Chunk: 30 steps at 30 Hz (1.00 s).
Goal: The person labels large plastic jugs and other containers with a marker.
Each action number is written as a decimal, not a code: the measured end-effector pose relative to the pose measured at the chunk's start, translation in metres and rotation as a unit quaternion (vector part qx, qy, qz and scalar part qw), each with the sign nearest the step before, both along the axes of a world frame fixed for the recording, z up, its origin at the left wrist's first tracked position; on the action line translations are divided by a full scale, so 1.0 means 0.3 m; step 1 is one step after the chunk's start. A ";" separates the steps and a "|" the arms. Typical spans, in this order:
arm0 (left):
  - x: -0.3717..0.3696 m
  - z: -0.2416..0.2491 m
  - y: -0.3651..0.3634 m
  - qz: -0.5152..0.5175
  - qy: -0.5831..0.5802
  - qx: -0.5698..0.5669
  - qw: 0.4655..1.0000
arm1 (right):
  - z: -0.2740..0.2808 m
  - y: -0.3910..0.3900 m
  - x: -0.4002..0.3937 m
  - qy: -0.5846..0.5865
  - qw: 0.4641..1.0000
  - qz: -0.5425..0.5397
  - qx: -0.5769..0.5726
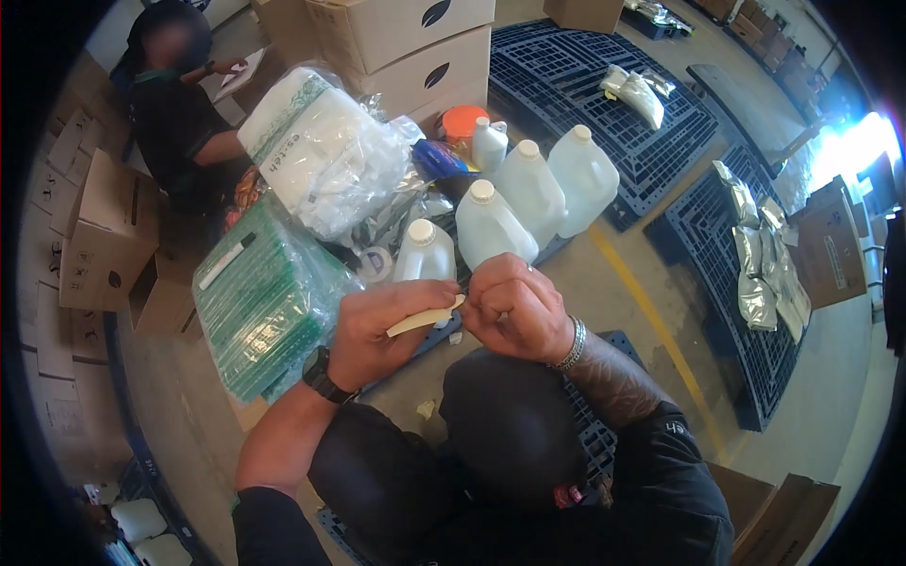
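Observation:
My left hand (382, 325), a dark watch on its wrist, is closed on a thin pale yellow strip (425, 319) that looks like paper or a label backing. Close beside it, my right hand (517, 307) has its fingers pinched together near the strip's far end. What lies between those fingertips is hidden. Just beyond my hands stand several translucent capped jugs: a smaller jug (424, 253) behind my left hand, a larger jug (491, 226) behind my right, and others further back.
Plastic-wrapped green trays (260, 311) and a bagged white bundle (326, 156) lie left of the jugs. Cardboard boxes (406, 47) are stacked behind. At the upper left a person (179, 123) holds papers. Silver pouches (764, 269) rest on a dark pallet (722, 283) at right.

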<state>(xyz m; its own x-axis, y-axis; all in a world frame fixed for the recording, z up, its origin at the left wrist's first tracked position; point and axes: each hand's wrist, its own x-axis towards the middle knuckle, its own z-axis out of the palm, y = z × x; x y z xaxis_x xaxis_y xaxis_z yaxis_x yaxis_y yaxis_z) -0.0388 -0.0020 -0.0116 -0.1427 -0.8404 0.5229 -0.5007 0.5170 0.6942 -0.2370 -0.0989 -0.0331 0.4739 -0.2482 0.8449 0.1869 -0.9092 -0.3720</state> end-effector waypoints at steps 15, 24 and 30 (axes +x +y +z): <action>0.001 0.027 0.005 -0.004 -0.024 0.009 1.000 | 0.012 -0.002 0.004 -0.005 1.000 0.014 -0.011; 0.009 0.028 0.008 -0.018 -0.020 -0.011 1.000 | 0.019 0.001 0.008 -0.007 1.000 0.013 -0.013; 0.011 0.022 0.009 -0.015 -0.037 -0.015 0.999 | 0.012 0.003 0.010 0.018 0.999 0.030 -0.013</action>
